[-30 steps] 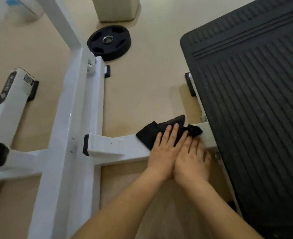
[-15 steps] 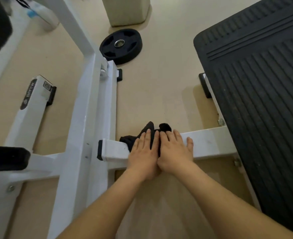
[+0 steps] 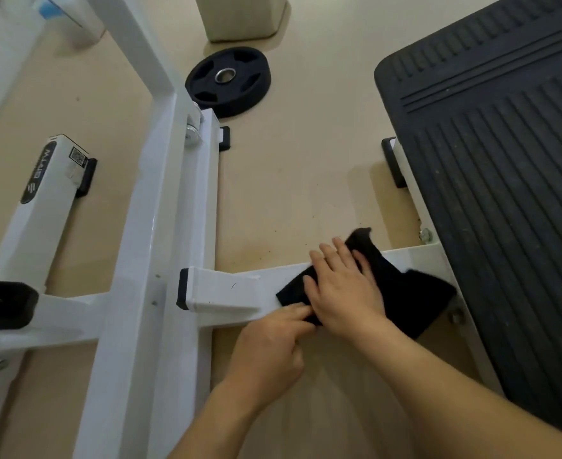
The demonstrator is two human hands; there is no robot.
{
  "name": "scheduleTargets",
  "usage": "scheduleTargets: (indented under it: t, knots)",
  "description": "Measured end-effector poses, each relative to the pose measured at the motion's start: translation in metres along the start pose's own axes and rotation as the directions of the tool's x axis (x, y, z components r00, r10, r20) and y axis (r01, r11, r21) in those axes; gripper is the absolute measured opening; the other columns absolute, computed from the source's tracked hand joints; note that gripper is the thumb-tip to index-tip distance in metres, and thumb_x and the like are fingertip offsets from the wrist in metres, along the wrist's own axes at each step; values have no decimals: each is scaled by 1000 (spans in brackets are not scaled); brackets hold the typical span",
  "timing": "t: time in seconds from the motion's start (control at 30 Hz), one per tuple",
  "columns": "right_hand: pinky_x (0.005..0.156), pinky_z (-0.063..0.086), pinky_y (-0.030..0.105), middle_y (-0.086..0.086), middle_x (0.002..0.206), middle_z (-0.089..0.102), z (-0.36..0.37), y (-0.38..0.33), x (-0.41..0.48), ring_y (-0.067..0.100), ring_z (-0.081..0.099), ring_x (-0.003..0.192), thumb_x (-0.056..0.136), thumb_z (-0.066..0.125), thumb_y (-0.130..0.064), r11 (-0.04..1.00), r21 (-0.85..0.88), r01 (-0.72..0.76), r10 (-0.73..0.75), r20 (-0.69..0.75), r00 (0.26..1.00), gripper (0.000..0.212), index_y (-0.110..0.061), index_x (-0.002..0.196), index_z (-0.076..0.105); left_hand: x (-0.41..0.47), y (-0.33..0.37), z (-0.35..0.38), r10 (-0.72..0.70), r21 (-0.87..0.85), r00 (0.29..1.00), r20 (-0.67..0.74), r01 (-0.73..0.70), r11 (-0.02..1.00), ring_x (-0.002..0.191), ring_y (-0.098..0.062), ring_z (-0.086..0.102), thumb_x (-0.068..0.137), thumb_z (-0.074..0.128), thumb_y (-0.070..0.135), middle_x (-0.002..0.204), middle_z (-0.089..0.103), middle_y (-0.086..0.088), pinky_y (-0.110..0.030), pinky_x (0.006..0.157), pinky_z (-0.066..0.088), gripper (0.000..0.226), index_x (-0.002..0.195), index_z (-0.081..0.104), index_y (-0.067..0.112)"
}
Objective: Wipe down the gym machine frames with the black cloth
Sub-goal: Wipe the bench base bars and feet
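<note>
Black ribbed platform fills the right. White frame crossbar runs left from it, with the black cloth draped over its right end. On the cloth the right hand presses flat, grip apart; the left hand grip pinches the cloth's near-left edge.

Beige smooth floor carries white steel machine frames. Black round weight plate lies flat on it, near beige pillar base
</note>
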State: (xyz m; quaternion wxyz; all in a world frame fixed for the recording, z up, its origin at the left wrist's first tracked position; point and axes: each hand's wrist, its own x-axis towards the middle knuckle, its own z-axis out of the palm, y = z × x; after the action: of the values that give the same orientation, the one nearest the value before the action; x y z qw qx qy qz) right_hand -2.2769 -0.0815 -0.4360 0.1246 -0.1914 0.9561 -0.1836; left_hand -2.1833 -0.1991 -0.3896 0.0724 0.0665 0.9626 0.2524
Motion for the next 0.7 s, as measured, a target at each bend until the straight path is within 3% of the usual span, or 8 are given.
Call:
scheduleTargets:
  t: [0.1, 0.17, 0.23, 0.3, 0.47, 0.57, 0.63, 0.7]
  knots:
    - [116, 11, 35, -7, 161, 13, 4, -24, 25, 11, 5, 147, 101, 24, -41, 972, 49, 232, -237, 185, 954, 54, -24, 152, 18, 1, -2, -7, -166, 121, 982, -88, 176, 977, 79, -11, 62, 78, 43, 17, 84, 69, 9, -21, 58, 42, 30, 84, 72, 22]
    - [111, 27, 37, -6, 161, 12, 0, -28, 24, 16, 18, 145, 99, 33, -42, 970, 75, 233, -244, 205, 948, 55, -27, 150, 19, 2, -5, -9, -223, 160, 967, -125, 242, 957, 70, -12, 58, 79, 50, 16, 75, 66, 6, -20, 55, 34, 19, 77, 68, 20]
    - [109, 29, 38, 1, 157, 23, -4, -14, 4, 21, 25, 142, 95, 41, -47, 999, 33, 32, -33, 42, 999, 59, -22, 146, 28, 5, -4, -7, -211, 159, 970, -119, 228, 961, 79, -12, 59, 80, 53, 15, 84, 66, 7, -23, 63, 43, 15, 85, 66, 21]
    - [114, 21, 39, 4, 155, 29, -6, 8, -26, 21, 21, 145, 94, 38, -52, 978, -33, -206, 200, -132, 971, 64, -16, 146, 32, 13, 4, 0, -142, 167, 984, -107, 159, 973, 93, -13, 61, 79, 62, 17, 99, 66, 5, -23, 76, 49, 15, 94, 65, 19]
    - [118, 4, 42, 8, 161, 4, 2, 19, -43, 22, 0, 148, 96, 19, -52, 933, -96, -347, 331, -149, 932, 71, -10, 153, 6, 34, 22, 15, -95, 378, 995, -8, 90, 921, 111, -26, 59, 72, 75, 32, 118, 62, -8, -34, 88, 52, 57, 123, 60, 12]
    - [117, 3, 45, 10, 160, 14, -3, 9, -1, 24, 5, 148, 95, 17, -56, 949, -147, -277, 270, -65, 961, 72, -12, 152, 18, 37, 14, 9, -158, 520, 987, 39, 115, 847, 122, -28, 49, 83, 62, 39, 131, 52, -11, -41, 107, 37, 69, 141, 43, 8]
    - [110, 25, 49, 10, 141, 48, -14, 4, 26, 30, 37, 134, 96, 21, -51, 974, -195, -115, 124, 32, 992, 53, -22, 131, 49, 44, 10, 1, -223, 545, 971, 91, 139, 827, 122, -26, 42, 83, 55, 52, 132, 44, -9, -41, 110, 28, 77, 143, 32, 10]
    - [98, 35, 47, 6, 118, 64, -20, 3, 30, 31, 52, 114, 97, 24, -43, 972, -234, -34, 44, 40, 998, 40, -26, 108, 59, 52, 6, -5, -212, 535, 972, 104, 125, 836, 119, -25, 40, 81, 54, 56, 130, 41, -8, -39, 109, 29, 77, 139, 32, 12]
